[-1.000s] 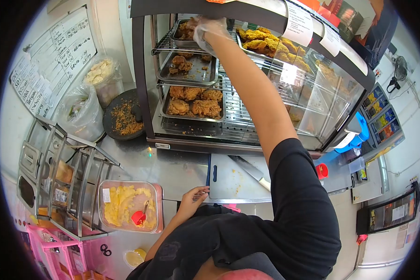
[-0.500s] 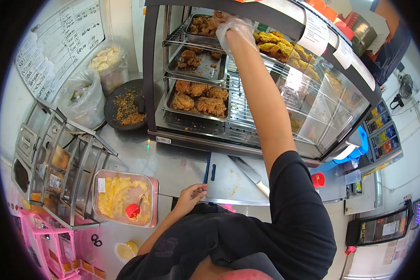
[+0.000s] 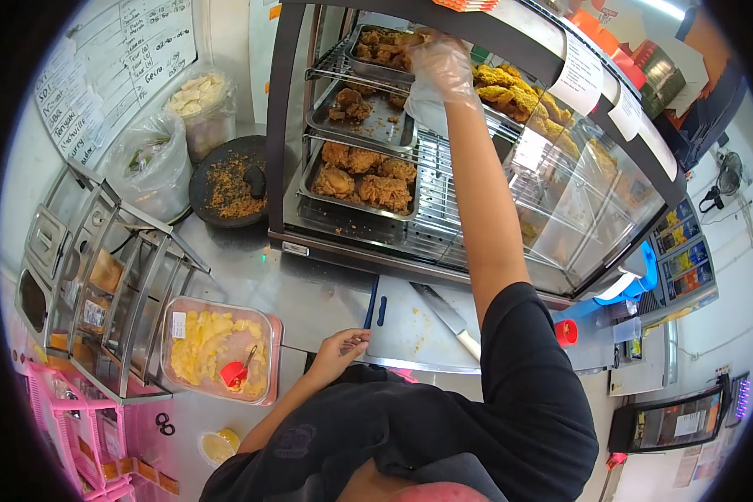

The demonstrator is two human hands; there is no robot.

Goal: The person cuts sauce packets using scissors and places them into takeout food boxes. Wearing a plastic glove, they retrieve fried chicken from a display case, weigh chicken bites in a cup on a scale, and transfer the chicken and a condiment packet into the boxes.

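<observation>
My right hand (image 3: pixel 442 71), in a clear plastic glove, reaches inside the glass display case (image 3: pixel 360 261). Its fingertips are closed at the right side of the upper tray of fried chicken (image 3: pixel 383 48); what they grip is too small to make out. Below sit a middle tray with a few pieces (image 3: pixel 351 105) and a lower tray with larger fried pieces (image 3: pixel 365 177). Bare, my left hand (image 3: pixel 343 345) hangs with curled fingers by the left edge of the white cutting board (image 3: pixel 406 326); whether it holds anything is unclear.
On the board lies a knife (image 3: pixel 445 311). A tub of yellow food (image 3: pixel 217 347) with a red scoop (image 3: pixel 233 373) stands at the left, near a metal rack (image 3: pixel 134 309). A stone mortar (image 3: pixel 226 188) is beside the case. Another person's arm (image 3: pixel 711 54) shows at the upper right.
My gloved right hand has shifted right and slightly down from over the upper tray to its right side. My left hand stays by the board. The view has shifted a little.
</observation>
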